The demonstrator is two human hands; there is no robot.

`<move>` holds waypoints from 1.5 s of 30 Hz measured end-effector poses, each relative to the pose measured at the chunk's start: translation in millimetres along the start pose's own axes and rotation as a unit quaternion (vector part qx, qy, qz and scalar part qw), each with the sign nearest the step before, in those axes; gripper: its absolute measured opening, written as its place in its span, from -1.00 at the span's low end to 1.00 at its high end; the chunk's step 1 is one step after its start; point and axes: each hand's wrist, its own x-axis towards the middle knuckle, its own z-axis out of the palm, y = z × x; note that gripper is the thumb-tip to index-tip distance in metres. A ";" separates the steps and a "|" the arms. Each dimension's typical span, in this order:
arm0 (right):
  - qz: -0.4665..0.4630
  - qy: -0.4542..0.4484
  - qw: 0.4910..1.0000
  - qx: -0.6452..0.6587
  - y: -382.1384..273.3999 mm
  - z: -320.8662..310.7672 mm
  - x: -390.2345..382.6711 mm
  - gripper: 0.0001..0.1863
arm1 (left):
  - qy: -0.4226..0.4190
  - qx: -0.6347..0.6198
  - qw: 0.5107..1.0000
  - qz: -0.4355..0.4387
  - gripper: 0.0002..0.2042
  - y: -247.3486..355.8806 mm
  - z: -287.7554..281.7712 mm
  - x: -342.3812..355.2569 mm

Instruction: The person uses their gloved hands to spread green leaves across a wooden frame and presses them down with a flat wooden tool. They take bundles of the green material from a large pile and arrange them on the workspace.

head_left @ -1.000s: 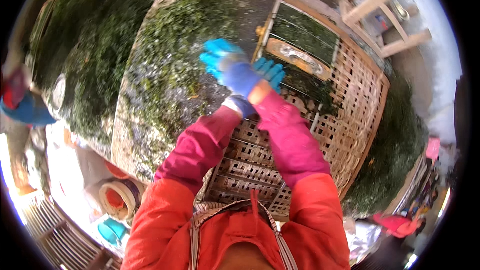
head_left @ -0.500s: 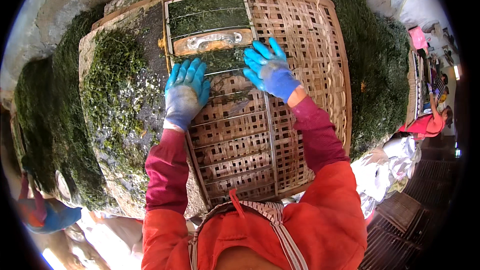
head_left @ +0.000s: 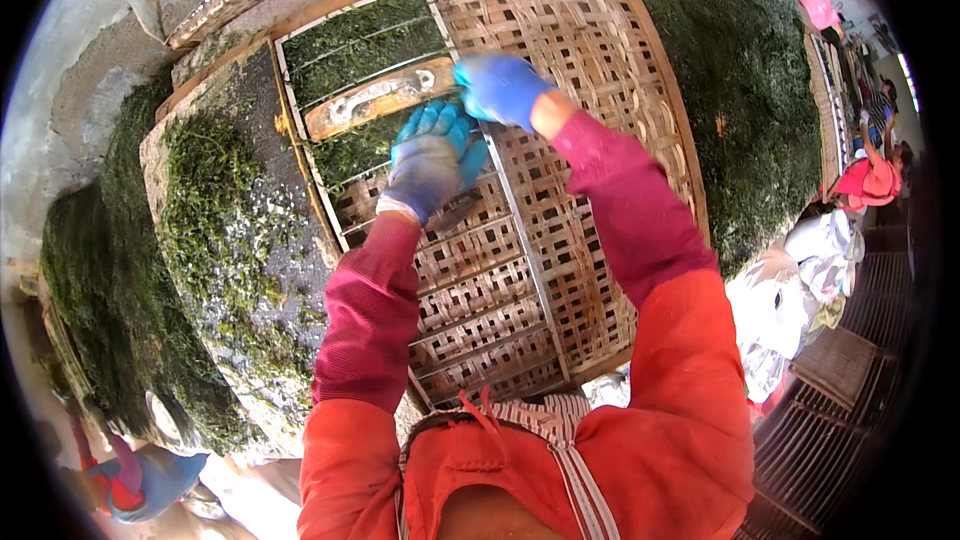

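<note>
My left hand, in a blue-and-grey glove, lies flat with fingers out on green seaweed in a slatted frame. My right hand is at the frame's right rail, by the end of a wooden block with a metal handle; its fingers are blurred, and I cannot tell what they hold, if anything. The frame lies on a woven bamboo tray. Seaweed also fills the frame's far section, while bare weave shows through the nearer sections.
Loose seaweed lies on a slab at left, in a heap beyond it and on the right. A person in red is at far right, another at lower left. White sacks sit below the right heap.
My right hand has moved up and left to the block's end, its fingers no longer visibly spread. My left hand has shifted right and slightly up in view. The camera view has turned.
</note>
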 end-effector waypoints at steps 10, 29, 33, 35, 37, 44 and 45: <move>-0.124 0.140 0.975 0.121 0.4 -41.3 -24.1 -0.56 | 0.187 -0.252 0.937 -0.150 -0.75 -32.3 -33.7 -56.1; -0.130 0.250 0.957 0.064 -76.2 90.4 -45.3 -0.46 | 0.081 0.193 0.973 -0.096 -0.42 -59.3 -39.7 -104.0; -0.284 0.171 0.933 0.139 -35.0 79.6 -51.1 -0.14 | 0.140 0.133 0.973 -0.124 -0.38 -66.4 -34.4 -107.4; -0.231 0.231 0.943 0.067 -12.6 60.5 -46.4 -0.08 | 0.235 0.091 0.963 -0.090 -0.28 -88.4 -22.7 -114.8; -0.264 0.204 0.943 0.014 7.8 49.2 -32.1 -0.04 | 0.352 0.011 0.932 -0.084 -0.25 -90.4 -27.2 -115.7; -0.228 0.199 0.951 -0.069 -40.6 79.5 43.8 0.08 | 0.284 0.152 0.944 -0.076 -0.28 -68.6 -32.6 -112.9; -0.217 0.209 0.949 -0.097 -44.0 79.6 47.7 0.08 | 0.253 0.144 0.954 -0.078 -0.32 -63.2 -35.3 -110.7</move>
